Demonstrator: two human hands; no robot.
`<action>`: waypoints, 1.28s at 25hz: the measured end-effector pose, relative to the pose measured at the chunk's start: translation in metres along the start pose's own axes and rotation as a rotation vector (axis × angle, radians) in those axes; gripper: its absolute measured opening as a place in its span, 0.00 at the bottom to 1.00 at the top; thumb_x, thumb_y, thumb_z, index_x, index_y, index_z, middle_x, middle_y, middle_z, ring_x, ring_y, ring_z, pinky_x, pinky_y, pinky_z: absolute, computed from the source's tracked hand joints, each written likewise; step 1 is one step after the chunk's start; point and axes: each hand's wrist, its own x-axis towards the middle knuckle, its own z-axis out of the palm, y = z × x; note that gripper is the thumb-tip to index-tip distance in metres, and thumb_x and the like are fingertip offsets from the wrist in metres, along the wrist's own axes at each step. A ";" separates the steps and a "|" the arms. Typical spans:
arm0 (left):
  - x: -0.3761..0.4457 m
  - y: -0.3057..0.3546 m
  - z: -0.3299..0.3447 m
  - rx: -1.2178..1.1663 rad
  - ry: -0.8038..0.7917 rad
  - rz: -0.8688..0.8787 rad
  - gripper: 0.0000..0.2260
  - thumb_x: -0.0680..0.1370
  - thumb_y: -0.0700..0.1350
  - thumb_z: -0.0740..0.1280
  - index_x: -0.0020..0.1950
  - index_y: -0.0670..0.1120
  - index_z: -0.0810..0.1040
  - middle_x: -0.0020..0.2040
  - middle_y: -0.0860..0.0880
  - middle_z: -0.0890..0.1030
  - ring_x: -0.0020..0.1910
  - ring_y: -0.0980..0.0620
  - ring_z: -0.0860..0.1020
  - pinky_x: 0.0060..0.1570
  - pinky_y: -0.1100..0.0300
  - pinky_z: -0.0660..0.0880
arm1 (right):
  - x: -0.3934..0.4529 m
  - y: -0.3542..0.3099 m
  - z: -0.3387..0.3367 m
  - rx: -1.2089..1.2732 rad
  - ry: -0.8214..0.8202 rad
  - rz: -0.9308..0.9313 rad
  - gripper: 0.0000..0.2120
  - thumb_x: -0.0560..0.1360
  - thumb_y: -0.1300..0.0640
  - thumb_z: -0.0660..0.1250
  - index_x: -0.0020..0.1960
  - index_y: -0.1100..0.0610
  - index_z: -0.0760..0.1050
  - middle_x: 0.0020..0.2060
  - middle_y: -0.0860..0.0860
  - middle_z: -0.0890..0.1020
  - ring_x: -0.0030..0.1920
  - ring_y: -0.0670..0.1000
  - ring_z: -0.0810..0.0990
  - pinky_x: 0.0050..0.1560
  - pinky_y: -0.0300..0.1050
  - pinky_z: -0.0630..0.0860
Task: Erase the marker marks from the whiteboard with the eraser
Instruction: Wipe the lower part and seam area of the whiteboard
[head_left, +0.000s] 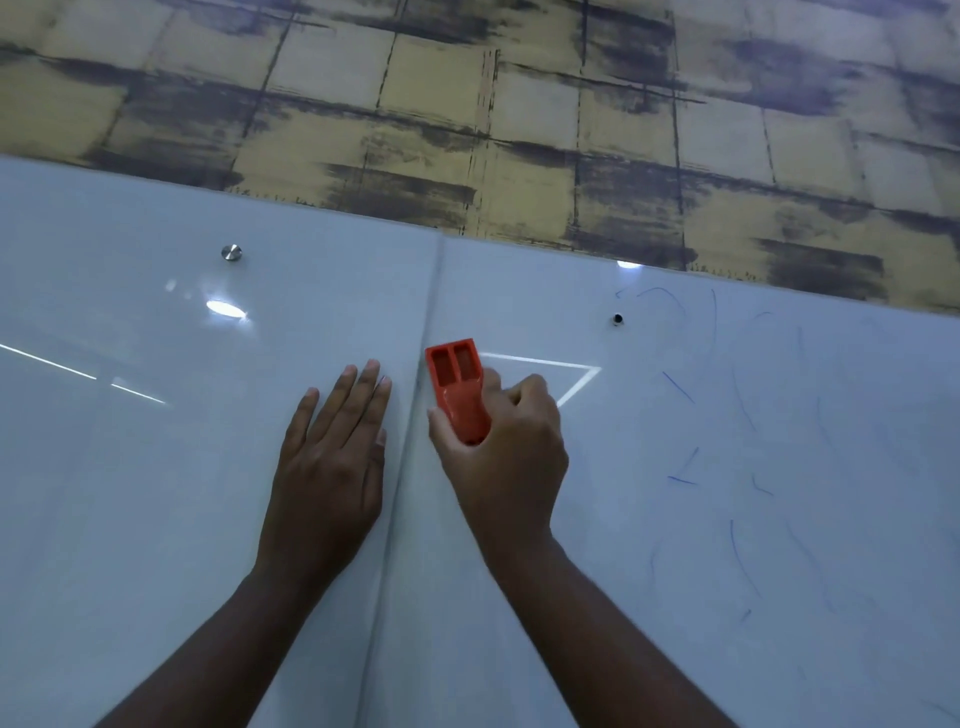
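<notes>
Eraser: the orange eraser (457, 389) sits against the whiteboard (571, 519), just right of the seam (410, 415) between the two panels, its long axis running up the board and leaning a little left.
Right hand: the right hand (506, 457) has its fingers and thumb curled round the eraser's lower half; the upper end with two recesses sticks out above the knuckles.
Marks: the blue marks (737, 467) are thin, faint strokes scattered over the right panel, all to the right of the eraser and well apart from it.
Key relation: I'd judge the wipe has to travel rightward, across the eraser's long axis, and the right hand is the nearer one by far.
Left hand: the left hand (332, 467) lies flat on the left panel just beside the seam, fingers straight and close together, holding nothing.
Progress: plenty of strokes remain, so the job looks far from done.
Surroundings: a round metal stud (231, 252) on the left panel, a darker one (617, 318) on the right, patterned wall (467, 104) above.
</notes>
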 end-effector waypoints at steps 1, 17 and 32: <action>0.000 0.001 0.000 0.000 -0.002 0.001 0.24 0.87 0.43 0.54 0.83 0.40 0.66 0.84 0.43 0.65 0.84 0.46 0.61 0.83 0.42 0.58 | -0.014 0.000 -0.002 -0.001 -0.002 -0.031 0.26 0.72 0.37 0.74 0.62 0.53 0.80 0.43 0.48 0.71 0.42 0.49 0.73 0.35 0.39 0.73; -0.015 0.003 -0.006 0.013 -0.013 -0.006 0.24 0.87 0.44 0.53 0.83 0.40 0.66 0.84 0.43 0.64 0.84 0.44 0.61 0.81 0.38 0.61 | -0.003 -0.006 -0.014 -0.048 -0.107 -0.017 0.29 0.72 0.34 0.71 0.65 0.51 0.78 0.45 0.48 0.71 0.46 0.50 0.75 0.40 0.42 0.74; -0.051 0.017 -0.020 0.010 -0.025 -0.048 0.24 0.87 0.42 0.55 0.83 0.39 0.65 0.84 0.44 0.63 0.84 0.45 0.61 0.82 0.39 0.59 | -0.046 0.090 -0.066 -0.004 0.005 0.108 0.30 0.70 0.43 0.80 0.69 0.51 0.79 0.42 0.48 0.76 0.40 0.52 0.77 0.42 0.53 0.81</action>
